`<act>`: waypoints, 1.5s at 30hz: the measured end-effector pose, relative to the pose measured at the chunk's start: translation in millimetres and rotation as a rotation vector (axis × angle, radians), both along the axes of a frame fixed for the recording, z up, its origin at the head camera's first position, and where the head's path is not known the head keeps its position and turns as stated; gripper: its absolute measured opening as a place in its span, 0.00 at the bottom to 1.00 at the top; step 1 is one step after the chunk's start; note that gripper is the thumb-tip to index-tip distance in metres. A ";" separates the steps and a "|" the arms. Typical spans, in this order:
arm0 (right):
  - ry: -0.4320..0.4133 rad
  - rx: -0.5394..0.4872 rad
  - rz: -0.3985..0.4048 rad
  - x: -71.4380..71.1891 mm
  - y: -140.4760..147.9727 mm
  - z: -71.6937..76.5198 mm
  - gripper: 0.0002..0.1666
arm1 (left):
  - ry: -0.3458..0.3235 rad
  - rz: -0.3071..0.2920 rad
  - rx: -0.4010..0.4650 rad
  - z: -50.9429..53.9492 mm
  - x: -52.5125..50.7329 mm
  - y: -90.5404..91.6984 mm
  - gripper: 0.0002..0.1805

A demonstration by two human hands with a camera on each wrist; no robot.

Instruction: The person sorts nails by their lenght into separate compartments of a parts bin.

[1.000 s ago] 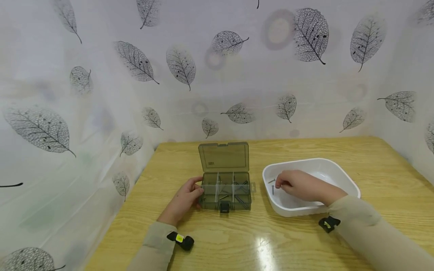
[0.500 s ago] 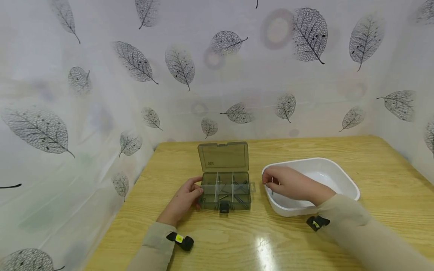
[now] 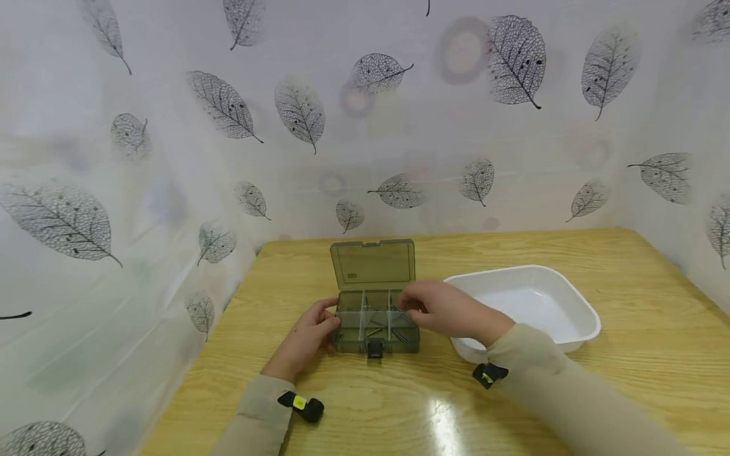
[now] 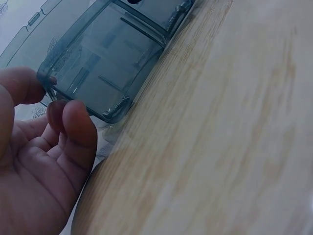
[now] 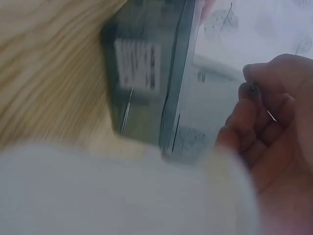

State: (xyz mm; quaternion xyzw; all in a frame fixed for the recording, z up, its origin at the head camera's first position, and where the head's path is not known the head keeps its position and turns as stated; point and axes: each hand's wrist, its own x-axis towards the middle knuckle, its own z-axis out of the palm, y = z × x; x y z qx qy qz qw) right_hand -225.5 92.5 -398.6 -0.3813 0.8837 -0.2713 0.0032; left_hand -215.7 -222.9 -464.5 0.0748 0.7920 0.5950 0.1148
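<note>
A translucent grey compartment box (image 3: 349, 342) stands with its lid (image 3: 373, 265) raised. Screws (image 3: 400, 335) lie in several of its compartments; more screws (image 4: 116, 105) show through the wall in the left wrist view. My left hand (image 3: 305, 335) grips the box's left side between thumb and fingers. Over the box's right-hand compartments is my right hand (image 3: 447, 310), its thumb and fingertips pinching a screw (image 5: 252, 88). Only the screw's head end shows in the right wrist view; the head view hides it behind the fingers.
A white tray (image 3: 561, 288) stands right of the box, partly behind my right forearm; its blurred rim (image 5: 122, 191) fills the lower right wrist view. Both stand on a wood-grain table (image 3: 376, 411). A leaf-printed sheet (image 3: 422, 139) hangs behind and at the sides.
From inside the white tray, my right hand has picked up a screw and moved left to the box's right compartments. My left hand keeps its grip on the box.
</note>
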 end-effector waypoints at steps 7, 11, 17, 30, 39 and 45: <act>-0.004 0.040 0.024 -4.0 -35.1 -2.5 0.10 | 0.004 0.006 -0.008 -0.4 0.0 -1.8 0.28; -0.009 0.051 0.030 -5.0 -54.4 -2.5 0.10 | 0.004 0.005 -0.002 -1.3 -0.6 -3.3 0.28; -0.015 0.082 0.044 -6.1 -79.1 0.7 0.10 | 0.002 -0.003 -0.025 -2.9 -1.8 -4.5 0.28; -0.033 0.115 0.024 -6.9 -96.2 4.7 0.12 | 0.010 -0.015 -0.023 -3.5 -2.8 -4.6 0.27; -0.032 0.105 0.004 -7.5 -68.9 4.5 0.13 | 0.006 -0.007 -0.019 -1.5 -2.8 -1.8 0.28; -0.039 0.095 -0.012 -10.1 -49.5 5.6 0.14 | 0.018 -0.005 -0.013 -1.1 -1.5 -0.7 0.28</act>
